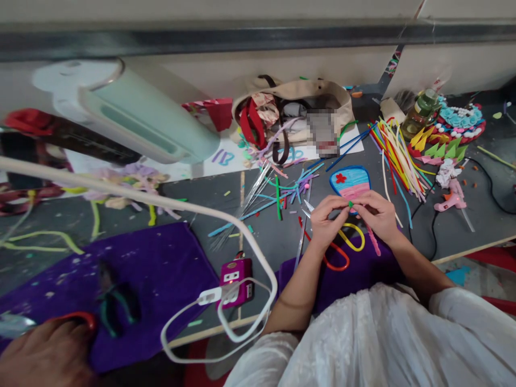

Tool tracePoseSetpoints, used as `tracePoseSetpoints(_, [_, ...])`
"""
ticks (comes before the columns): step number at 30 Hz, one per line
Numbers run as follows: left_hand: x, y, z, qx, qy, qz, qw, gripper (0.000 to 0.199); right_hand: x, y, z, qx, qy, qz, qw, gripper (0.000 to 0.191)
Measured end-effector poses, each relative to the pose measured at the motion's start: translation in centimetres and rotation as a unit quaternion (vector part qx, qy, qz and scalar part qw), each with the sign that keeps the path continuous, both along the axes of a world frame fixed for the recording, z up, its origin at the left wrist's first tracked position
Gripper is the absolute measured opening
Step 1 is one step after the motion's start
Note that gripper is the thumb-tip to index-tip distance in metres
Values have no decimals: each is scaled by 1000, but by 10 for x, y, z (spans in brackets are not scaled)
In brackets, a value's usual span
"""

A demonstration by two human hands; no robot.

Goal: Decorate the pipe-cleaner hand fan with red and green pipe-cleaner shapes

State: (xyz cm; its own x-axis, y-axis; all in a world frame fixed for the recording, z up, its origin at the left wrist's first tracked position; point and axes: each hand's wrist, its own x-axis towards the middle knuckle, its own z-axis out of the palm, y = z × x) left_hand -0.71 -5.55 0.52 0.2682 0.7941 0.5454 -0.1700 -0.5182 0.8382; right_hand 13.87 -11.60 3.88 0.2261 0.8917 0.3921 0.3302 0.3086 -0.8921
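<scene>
Near the table's front edge, my left hand [328, 217] and my right hand [377, 215] meet fingertip to fingertip. Both pinch a small green piece [350, 204] between them. Just beyond my fingers lies a flat blue and pink craft piece [350, 183] with a blue rim and a red flower on it; my hands cover its lower end. Under and beside my left hand are scissors with red [336, 258] and yellow [355, 239] handle loops, their blades partly hidden. A pink fuzzy strip [373, 241] hangs below my right hand.
Another person's hand [48, 355] rests at the lower left by pliers [115, 301] on purple cloth [161, 269]. A purple power socket [236, 282] with a white cable sits left of me. Coloured stems [399, 161], a pink glue gun [451, 196] and a beige bag [342, 99] lie beyond.
</scene>
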Motion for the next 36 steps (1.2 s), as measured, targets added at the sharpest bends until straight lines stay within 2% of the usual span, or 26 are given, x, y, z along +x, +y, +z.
tracePoseSetpoints(5, [0, 0, 0, -14, -3, 4, 1000, 8, 1, -2, 1, 32, -84, -5, 996, 17])
tracePoseSetpoints(9, [1, 0, 1, -14, -1, 7, 1000, 8, 1, -3, -2, 44, -112, -17, 993, 19])
tracePoseSetpoints(16, [1, -1, 1, -27, 8, 8, 1000, 6, 1, -2, -5, 64, -123, -17, 990, 21])
tracePoseSetpoints(36, [1, 0, -4, -57, 14, 5, 998, 8, 0, -2, -4, 55, -134, -12, 989, 23])
